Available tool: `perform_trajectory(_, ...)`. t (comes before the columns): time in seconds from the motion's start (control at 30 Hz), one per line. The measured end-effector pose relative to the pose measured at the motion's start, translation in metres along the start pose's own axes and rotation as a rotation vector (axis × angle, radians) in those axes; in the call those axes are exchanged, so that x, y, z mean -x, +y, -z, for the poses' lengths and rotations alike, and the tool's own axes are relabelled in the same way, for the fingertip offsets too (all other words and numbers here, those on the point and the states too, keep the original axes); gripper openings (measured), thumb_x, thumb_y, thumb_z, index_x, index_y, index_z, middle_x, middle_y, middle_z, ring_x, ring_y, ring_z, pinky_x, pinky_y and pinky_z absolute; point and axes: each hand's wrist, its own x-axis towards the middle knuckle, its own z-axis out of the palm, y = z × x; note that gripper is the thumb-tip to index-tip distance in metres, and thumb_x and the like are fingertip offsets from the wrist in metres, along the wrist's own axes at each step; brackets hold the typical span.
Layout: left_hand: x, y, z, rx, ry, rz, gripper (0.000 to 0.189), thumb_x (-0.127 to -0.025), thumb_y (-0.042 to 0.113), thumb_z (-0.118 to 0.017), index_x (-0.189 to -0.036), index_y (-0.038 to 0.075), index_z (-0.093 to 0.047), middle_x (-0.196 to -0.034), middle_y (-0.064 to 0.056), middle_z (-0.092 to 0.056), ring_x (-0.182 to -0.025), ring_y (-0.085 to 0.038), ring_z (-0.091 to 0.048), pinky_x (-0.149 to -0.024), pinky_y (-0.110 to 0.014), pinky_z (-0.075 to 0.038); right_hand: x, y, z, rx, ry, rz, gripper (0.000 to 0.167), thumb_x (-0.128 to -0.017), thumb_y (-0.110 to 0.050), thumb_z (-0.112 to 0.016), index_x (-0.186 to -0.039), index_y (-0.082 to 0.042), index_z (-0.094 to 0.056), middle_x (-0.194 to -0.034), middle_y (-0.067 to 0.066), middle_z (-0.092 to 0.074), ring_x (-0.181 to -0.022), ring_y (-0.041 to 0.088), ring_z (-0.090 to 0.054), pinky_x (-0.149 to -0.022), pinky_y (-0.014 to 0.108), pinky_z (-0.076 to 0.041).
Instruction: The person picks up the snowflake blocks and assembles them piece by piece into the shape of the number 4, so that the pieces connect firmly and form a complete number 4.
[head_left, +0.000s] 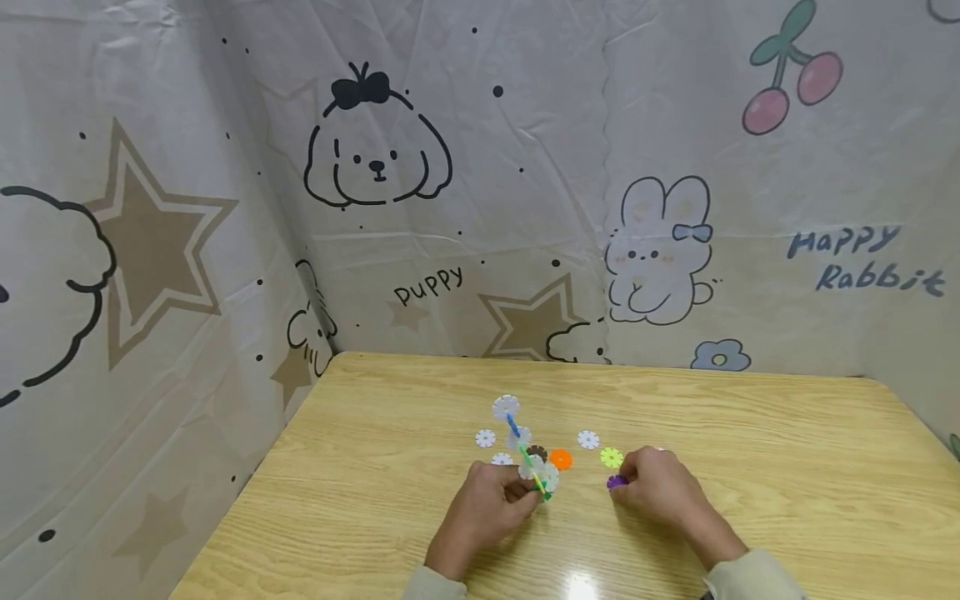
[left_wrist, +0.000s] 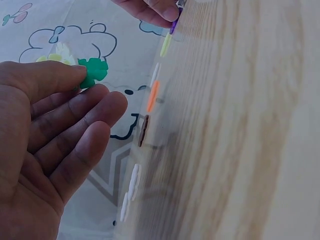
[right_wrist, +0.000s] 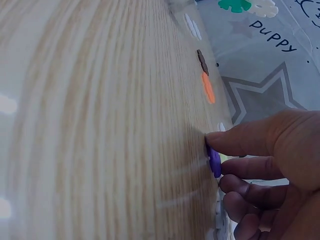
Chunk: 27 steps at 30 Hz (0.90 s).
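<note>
My left hand point(head_left: 483, 504) holds up a chain of interlocked snowflake discs point(head_left: 550, 477), in white, blue, green and yellow. In the left wrist view, its thumb and index finger pinch the green disc point(left_wrist: 95, 72) at the near end, while the other fingers stay loosely bent. On the right, my right hand point(head_left: 663, 487) pinches a purple snowflake disc point(head_left: 617, 482) between thumb and index finger. That disc is at the tabletop in the right wrist view. Just behind it lies a yellow-green disc point(head_left: 611, 457), partly hidden there by the fingers.
Loose discs lie flat on the wooden table point(head_left: 375, 467): an orange one point(head_left: 561, 460), a brown one point(right_wrist: 202, 62) and several white ones, such as a white disc point(head_left: 588, 439) at the back. A patterned cloth point(head_left: 480, 208) hangs behind the table and along its left side.
</note>
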Motion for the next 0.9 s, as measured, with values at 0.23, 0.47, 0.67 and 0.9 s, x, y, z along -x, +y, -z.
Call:
perform_trajectory(0.23, -0.0004, 0.0010, -0.0003, -0.004, -0.009, 0.014, 0.006, -0.089, 0.001, -0.071, -0.089, 0.002, -0.077, -0.078, 0.003, -0.072, -0.066, 0.003, -0.063, -0.061, -0.016, -0.053, -0.0001, 0.0016, 0.0010, -0.016, 0.003, -0.014, 0.016, -0.075, -0.012, -0.083, -0.081, -0.004, -0.071, -0.075, 0.001, -0.063, -0.067, 0.017, -0.054, -0.060, 0.033, -0.049)
perform_trajectory(0.47, 0.0001, 0.0018, -0.0005, -0.016, -0.005, 0.021, 0.006, -0.088, 0.002, -0.072, -0.087, 0.001, -0.077, -0.077, 0.003, -0.073, -0.065, 0.005, -0.062, -0.061, -0.015, -0.052, 0.0008, 0.0024, 0.0046, -0.077, -0.001, -0.025, 0.022, -0.073, -0.008, -0.085, -0.082, -0.005, -0.065, -0.077, 0.003, -0.061, -0.071, 0.019, -0.055, -0.064, 0.035, -0.049)
perform_trajectory(0.67, 0.0002, 0.0016, -0.0007, -0.002, -0.005, 0.022, 0.006, -0.088, 0.001, -0.072, -0.088, 0.002, -0.078, -0.077, 0.003, -0.073, -0.066, 0.004, -0.063, -0.061, -0.016, -0.053, 0.0015, 0.0033, 0.0064, -0.134, -0.009, 0.026, 0.014, -0.074, -0.001, -0.082, -0.080, -0.004, -0.069, -0.076, 0.001, -0.064, -0.072, 0.017, -0.058, -0.068, 0.036, -0.052)
perform_trajectory(0.9, -0.0006, 0.0026, 0.0000, 0.031, -0.034, 0.035, 0.006, -0.090, 0.003, -0.072, -0.090, 0.003, -0.078, -0.079, 0.004, -0.073, -0.068, 0.001, -0.064, -0.063, -0.017, -0.053, 0.0037, -0.0013, 0.0090, -0.194, -0.021, 0.086, 0.010, -0.081, 0.000, -0.077, -0.079, -0.008, -0.071, -0.074, -0.003, -0.063, -0.070, 0.016, -0.053, -0.064, 0.032, -0.047)
